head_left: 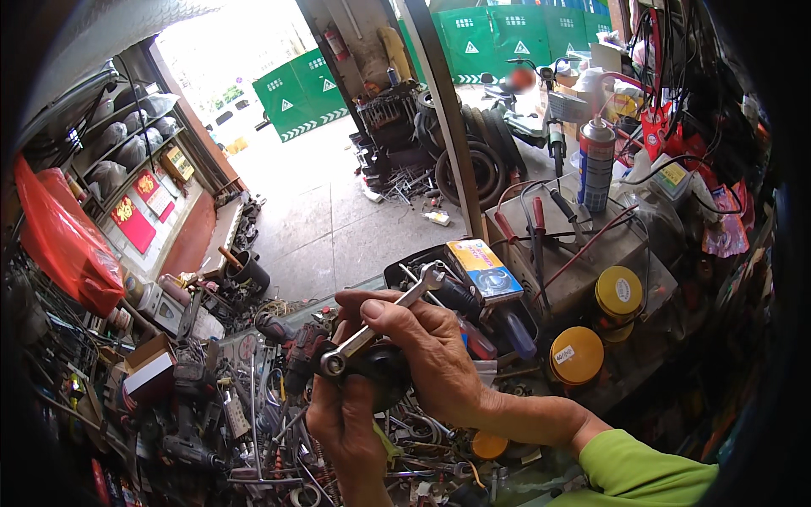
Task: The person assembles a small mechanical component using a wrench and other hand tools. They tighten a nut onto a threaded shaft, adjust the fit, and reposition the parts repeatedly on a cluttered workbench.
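Note:
A silver combination wrench (411, 295) lies slanted in my right hand (443, 359), the thumb pressed along its shaft. Its open jaw points up and away, and its ring end sits over a black rounded part (382, 369). My left hand (342, 427) grips that part from below, its fingers partly hidden behind it. Whether the ring is seated on a nut cannot be made out. Beneath both hands, the bench is heaped with loose tools and metal pieces. A cordless drill (193, 439) lies left of my left hand.
Beyond my right hand are a blue-and-yellow box (484, 270), a spray can (596, 165) and two yellow-lidded tubs (577, 355). Cables with red clamps (538, 215) lie over a metal case. A post (448, 110) rises ahead, near stacked tyres (481, 169). A red bag (68, 237) hangs left.

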Demonstrator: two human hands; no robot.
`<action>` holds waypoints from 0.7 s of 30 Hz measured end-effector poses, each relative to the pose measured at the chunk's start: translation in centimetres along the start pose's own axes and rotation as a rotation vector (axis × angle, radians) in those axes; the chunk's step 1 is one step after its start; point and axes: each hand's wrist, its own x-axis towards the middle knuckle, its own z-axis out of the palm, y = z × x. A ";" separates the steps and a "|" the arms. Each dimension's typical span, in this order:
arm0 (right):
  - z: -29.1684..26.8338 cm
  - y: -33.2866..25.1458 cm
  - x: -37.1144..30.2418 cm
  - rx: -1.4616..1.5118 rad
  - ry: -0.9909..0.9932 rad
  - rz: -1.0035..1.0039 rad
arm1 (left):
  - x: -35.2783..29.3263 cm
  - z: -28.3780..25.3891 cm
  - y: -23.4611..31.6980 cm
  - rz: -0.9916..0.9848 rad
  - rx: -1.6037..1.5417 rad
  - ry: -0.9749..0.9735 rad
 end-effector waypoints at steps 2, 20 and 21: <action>0.3 -0.4 -0.1 0.011 -0.018 -0.022 | 0.3 0.0 0.1 -0.037 -0.073 0.049; -2.1 -2.8 0.9 0.036 -0.246 -0.095 | 1.7 -1.3 2.3 -0.277 -0.286 -0.070; -2.2 -2.9 1.0 -0.053 -0.233 -0.144 | 1.7 -1.2 2.5 -0.282 -0.295 -0.088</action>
